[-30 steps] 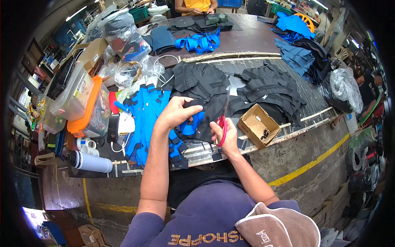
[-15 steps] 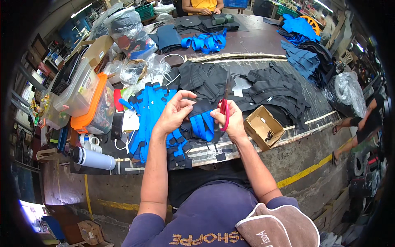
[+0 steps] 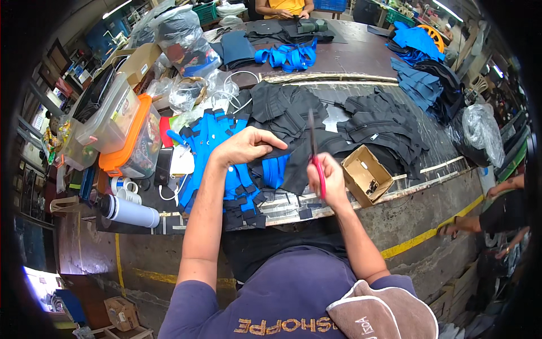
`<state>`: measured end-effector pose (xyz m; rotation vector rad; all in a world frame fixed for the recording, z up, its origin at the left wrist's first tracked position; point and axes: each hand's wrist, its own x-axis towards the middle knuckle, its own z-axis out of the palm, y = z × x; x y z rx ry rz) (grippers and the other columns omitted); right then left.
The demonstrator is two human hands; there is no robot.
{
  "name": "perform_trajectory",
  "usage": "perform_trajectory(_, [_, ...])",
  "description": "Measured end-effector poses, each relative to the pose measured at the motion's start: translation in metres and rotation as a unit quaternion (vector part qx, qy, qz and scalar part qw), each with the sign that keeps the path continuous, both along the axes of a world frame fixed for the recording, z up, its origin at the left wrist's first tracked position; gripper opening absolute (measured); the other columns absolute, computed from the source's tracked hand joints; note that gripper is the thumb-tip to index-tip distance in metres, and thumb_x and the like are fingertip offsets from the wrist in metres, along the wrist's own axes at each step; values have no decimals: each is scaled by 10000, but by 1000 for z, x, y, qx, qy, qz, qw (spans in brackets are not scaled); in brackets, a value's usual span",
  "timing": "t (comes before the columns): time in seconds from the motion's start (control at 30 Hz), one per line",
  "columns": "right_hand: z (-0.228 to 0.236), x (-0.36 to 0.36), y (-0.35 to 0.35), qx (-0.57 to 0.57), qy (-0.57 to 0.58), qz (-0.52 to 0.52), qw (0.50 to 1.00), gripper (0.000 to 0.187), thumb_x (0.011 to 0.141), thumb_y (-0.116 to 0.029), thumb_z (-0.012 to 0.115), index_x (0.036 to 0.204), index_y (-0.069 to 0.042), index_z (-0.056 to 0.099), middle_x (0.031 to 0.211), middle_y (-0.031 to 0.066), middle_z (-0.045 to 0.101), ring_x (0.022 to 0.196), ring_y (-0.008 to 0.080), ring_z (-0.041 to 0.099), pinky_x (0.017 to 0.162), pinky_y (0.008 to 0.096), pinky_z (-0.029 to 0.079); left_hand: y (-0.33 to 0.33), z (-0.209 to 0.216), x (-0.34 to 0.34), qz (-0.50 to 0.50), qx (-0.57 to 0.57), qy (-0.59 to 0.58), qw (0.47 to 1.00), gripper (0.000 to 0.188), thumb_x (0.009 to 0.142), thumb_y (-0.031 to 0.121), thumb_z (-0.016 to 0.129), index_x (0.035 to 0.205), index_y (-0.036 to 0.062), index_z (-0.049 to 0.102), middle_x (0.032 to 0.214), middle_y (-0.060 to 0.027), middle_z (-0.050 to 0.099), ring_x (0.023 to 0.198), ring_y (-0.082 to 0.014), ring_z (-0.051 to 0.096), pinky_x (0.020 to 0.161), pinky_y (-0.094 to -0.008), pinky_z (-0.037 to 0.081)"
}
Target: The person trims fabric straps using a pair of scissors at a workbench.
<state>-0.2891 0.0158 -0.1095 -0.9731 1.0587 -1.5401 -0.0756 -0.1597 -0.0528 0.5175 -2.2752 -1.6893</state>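
Half a second ago the left hand (image 3: pixel 251 148) stood open beside the blue strap (image 3: pixel 274 171); now its thumb and forefinger pinch the strap's dark end, just above the worktop (image 3: pixel 339 86). The right hand (image 3: pixel 329 179) has let go of the strap and moved away — its fingers stay wrapped round the red-handled scissors (image 3: pixel 321 176), blades pointing up, near the open cardboard box (image 3: pixel 351 183).
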Motion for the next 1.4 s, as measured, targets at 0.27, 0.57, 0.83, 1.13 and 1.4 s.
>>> perform_trajectory(0.27, [-36, 26, 62, 121, 72, 142, 980, 234, 1005, -267, 657, 1032, -71, 533, 694, -25, 553, 546, 42, 503, 506, 219, 435, 5, 10, 7, -4, 116, 61, 991, 406, 876, -38, 679, 1282, -18, 677, 1208, -24, 683, 1030, -51, 617, 862, -203, 507])
perform_trajectory(0.57, [-32, 30, 55, 109, 54, 147, 982, 249, 998, -266, 675, 1047, -74, 524, 740, -36, 552, 564, 38, 510, 509, 216, 435, 13, 6, 4, -29, 112, 64, 991, 440, 848, -35, 723, 1285, -20, 674, 1249, -74, 684, 1141, -122, 624, 987, -262, 499])
perform_trajectory(0.83, [-33, 30, 52, 105, 44, 132, 985, 243, 990, -246, 686, 1039, -76, 519, 744, -38, 557, 565, 40, 512, 509, 210, 433, 21, 8, -1, -48, 120, 48, 990, 507, 841, 1, 766, 1333, -17, 646, 1317, -102, 671, 1200, -132, 609, 1069, -293, 461])
perform_trajectory(1.13, [-40, 34, 59, 109, 54, 111, 986, 201, 984, -184, 664, 1013, -56, 511, 676, -26, 551, 489, 54, 524, 455, 214, 451, 24, 1, -3, -47, 153, 101, 982, 641, 817, 23, 808, 1411, -23, 571, 1408, -109, 614, 1314, -156, 548, 1159, -320, 386])
perform_trajectory(1.4, [-44, 33, 55, 97, 71, 100, 988, 281, 953, -233, 748, 1010, -79, 521, 678, -65, 540, 548, 13, 477, 512, 193, 399, 23, 1, -6, -74, 143, 82, 984, 709, 790, 21, 817, 1437, -30, 533, 1418, -113, 603, 1317, -167, 554, 1163, -314, 383])
